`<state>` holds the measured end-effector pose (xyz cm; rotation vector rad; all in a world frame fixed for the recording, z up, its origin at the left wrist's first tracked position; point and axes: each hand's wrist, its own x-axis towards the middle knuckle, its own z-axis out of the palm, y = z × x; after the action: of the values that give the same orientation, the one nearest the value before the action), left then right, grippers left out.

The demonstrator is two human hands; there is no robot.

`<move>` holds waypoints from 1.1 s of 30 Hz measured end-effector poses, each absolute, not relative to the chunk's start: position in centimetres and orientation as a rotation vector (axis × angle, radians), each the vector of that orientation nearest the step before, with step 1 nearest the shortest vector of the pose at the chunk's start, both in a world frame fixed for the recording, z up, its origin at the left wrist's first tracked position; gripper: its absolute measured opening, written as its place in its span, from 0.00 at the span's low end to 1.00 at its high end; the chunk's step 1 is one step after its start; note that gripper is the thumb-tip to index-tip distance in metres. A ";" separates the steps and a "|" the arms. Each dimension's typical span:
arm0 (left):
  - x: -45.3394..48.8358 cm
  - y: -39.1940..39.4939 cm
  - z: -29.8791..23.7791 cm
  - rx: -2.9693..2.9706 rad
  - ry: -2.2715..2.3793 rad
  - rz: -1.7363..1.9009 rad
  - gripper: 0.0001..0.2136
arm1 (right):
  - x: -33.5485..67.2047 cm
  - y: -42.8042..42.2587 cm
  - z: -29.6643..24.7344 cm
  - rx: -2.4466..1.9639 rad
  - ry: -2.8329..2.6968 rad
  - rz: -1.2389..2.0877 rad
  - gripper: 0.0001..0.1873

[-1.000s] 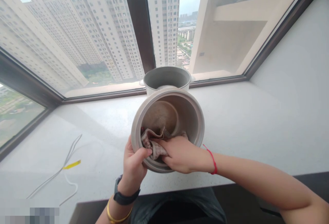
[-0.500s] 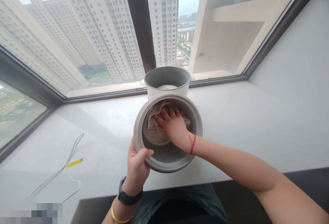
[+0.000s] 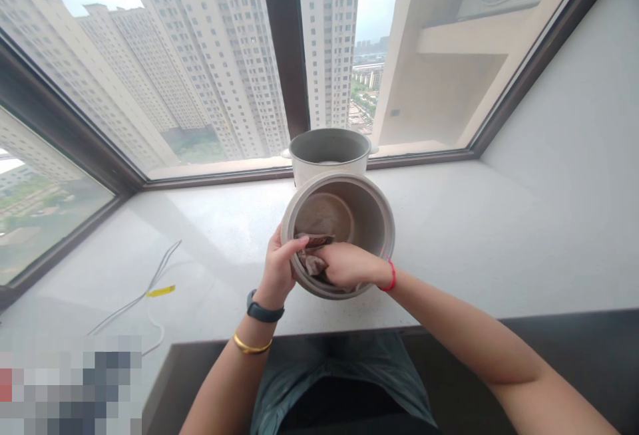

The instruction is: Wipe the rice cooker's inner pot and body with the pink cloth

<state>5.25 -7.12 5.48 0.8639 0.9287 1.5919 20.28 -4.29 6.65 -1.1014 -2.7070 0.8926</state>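
Note:
My left hand (image 3: 283, 263) grips the left rim of a round metal inner pot (image 3: 387, 222), its thumb over the edge. The pot is held tilted, its opening towards me, above the white sill. Inside it, my right hand (image 3: 349, 265) presses a brownish patterned cloth (image 3: 313, 263) against the lower left wall. Its fingers are bent into the cloth and partly hidden. The pot's round bottom shows bare above the cloth. Just behind stands a white cooker body (image 3: 309, 172) with a grey hollow inside and small side handles.
A thin pale cord (image 3: 162, 265) with a yellow tag (image 3: 161, 290) lies on the white sill (image 3: 449, 242) at the left. Dark-framed windows (image 3: 289, 56) rise right behind the cooker body. A white wall (image 3: 574, 142) bounds the right side. The sill's dark front edge is close to me.
My right hand has moved with the cloth from the pot's bottom to its lower left wall, and its spread fingers have curled in. The pot is tilted more towards me.

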 end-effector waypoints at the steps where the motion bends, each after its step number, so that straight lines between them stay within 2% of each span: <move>1: 5.4 -6.9 5.3 0.858 0.922 1.592 0.18 | 19.8 -4.1 6.3 -1.062 -2.513 1.044 0.17; 4: 5.8 -6.6 4.6 0.866 0.890 1.642 0.22 | 17.9 -3.7 5.6 -0.956 -1.832 1.355 0.17; 6: 6.1 -6.7 4.3 0.885 0.865 1.675 0.26 | 16.9 -3.9 5.6 -0.901 -1.534 1.417 0.16; 8: 6.2 -6.8 4.3 0.895 0.851 1.692 0.27 | 16.6 -4.6 5.8 -0.824 -1.461 1.400 0.18; 12: 5.6 -6.9 4.8 0.864 0.851 1.666 0.26 | 17.7 -6.8 6.1 -0.854 -1.870 1.173 0.26; 16: 3.9 -6.5 5.6 0.859 0.895 1.632 0.23 | 20.3 -8.0 5.1 -1.024 -2.578 0.462 0.40; 19: 3.0 -5.9 6.7 0.986 0.923 1.550 0.23 | 22.9 -7.5 4.2 -1.027 -2.905 -0.024 0.34; 22: 2.7 -5.4 7.9 1.128 0.936 1.375 0.25 | 25.4 -6.2 3.8 -0.894 -3.097 -0.306 0.28; 25: 2.9 -5.7 7.7 1.248 0.988 1.407 0.24 | 26.4 -5.6 3.9 -0.841 -3.161 -0.427 0.27; 29: 3.8 -8.6 3.6 1.238 1.419 1.780 0.27 | 25.4 -6.5 4.3 -0.968 -3.073 -0.389 0.28; 31: 4.7 -10.5 1.0 1.156 1.525 1.750 0.29 | 24.5 -7.2 4.4 -1.047 -3.005 -0.323 0.27; 33: 5.7 -11.9 -0.9 1.195 1.433 1.621 0.24 | 23.6 -7.7 4.3 -1.074 -2.959 -0.277 0.27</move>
<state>5.69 -11.91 -0.86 1.1951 1.4327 1.6205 23.59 -7.68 4.26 -1.0744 -2.9589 -0.2770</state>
